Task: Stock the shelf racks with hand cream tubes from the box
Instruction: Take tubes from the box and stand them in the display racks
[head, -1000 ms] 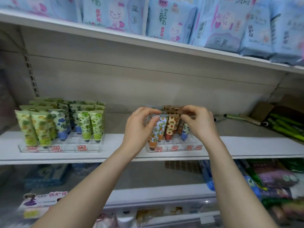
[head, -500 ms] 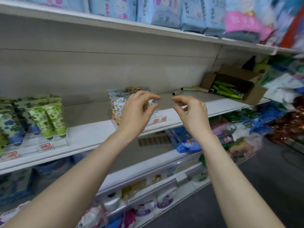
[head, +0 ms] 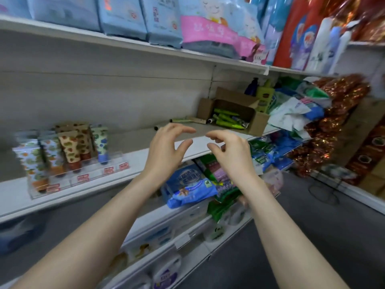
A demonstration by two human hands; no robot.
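Observation:
A clear rack on the white middle shelf holds patterned hand cream tubes, standing cap down. To the right at the shelf's far end sits an open cardboard box with green tubes lying inside. Two loose green tubes lie on the shelf left of the box. My left hand and my right hand hover in front of the shelf between rack and box, fingers curled apart, holding nothing.
Blue and pink packs fill the upper shelf. Bottles and bags crowd behind and right of the box. Packets stick out from the lower shelf under my hands. Grey floor lies to the right.
Both hands have left the rack of patterned tubes and moved right along the shelf toward the box. The view has swung right, so the rack now sits at the left.

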